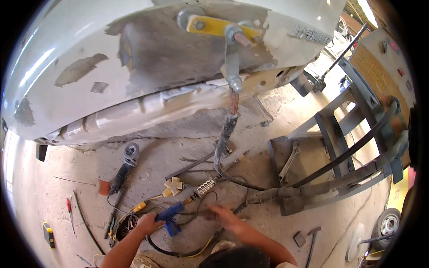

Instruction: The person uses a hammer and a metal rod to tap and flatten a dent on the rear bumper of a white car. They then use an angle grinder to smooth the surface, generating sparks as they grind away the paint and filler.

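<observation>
My left hand (149, 224) is wrapped round the rear of a blue pistol-shaped tool (169, 215), low in the middle of the view. A metal spring (206, 187) sits on the rod that runs up and right from the tool. To the right of it, my right hand (222, 216) is held with fingers stretched out, slightly blurred, gripping nothing that I can see. Above stands a white car body panel (80, 102) with bare, sanded grey patches. A yellow metal bar (210, 27) is fixed on it with a clamp (233, 67), from which a thick cable (225, 134) hangs.
An angle grinder (121, 176) lies on the concrete floor at left, near a red screwdriver (69, 207). A metal cart (321, 134) with a wrench (290, 161) on its shelf stands at right. A hammer (313, 236) and a wheel (388, 225) are at lower right. Cables cross the floor.
</observation>
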Available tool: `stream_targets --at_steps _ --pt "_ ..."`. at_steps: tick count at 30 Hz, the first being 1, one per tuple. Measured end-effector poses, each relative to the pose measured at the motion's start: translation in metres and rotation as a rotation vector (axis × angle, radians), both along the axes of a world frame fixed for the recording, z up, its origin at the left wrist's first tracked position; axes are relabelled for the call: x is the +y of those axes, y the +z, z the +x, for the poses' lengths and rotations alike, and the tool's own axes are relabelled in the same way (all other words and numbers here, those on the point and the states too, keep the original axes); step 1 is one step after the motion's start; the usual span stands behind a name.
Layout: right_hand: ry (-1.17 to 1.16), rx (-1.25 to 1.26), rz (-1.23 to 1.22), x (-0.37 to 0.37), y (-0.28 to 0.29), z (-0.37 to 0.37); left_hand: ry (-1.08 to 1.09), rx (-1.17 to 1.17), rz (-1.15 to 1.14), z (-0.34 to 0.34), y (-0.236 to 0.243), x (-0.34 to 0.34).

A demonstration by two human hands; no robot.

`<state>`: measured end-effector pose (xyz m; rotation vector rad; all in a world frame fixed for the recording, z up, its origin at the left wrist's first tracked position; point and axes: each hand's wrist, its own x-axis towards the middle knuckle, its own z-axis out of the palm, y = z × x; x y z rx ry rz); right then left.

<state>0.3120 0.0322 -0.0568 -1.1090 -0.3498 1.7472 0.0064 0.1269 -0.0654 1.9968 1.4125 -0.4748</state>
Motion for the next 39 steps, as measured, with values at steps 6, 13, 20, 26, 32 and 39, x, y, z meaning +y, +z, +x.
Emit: stream_targets --at_steps 6,13,20,26,32,39 --pt "0.205 -0.760 -0.131 -0.125 -0.047 0.017 -0.166 0.196 0.034 0.005 -0.007 0.035" --pt "0.389 -1.442 -0.499 -0.187 -0.051 0.034 -0.345 -0.035 -0.008 0.020 0.005 0.038" --pt "0.409 -1.614 -0.362 -0.204 -0.125 0.035 -0.405 -0.442 0.520 0.082 0.106 0.066" --pt "0.355 -1.398 -0.064 -0.220 -0.144 0.056 -0.464 -0.527 1.450 0.109 0.278 0.111" --pt "0.314 -1.275 0.060 -0.225 -0.137 0.082 -0.033 -0.328 1.890 0.110 0.353 0.161" --pt "0.153 -1.383 -0.010 -0.201 -0.035 0.076 0.010 -0.368 1.978 0.105 0.286 0.179"
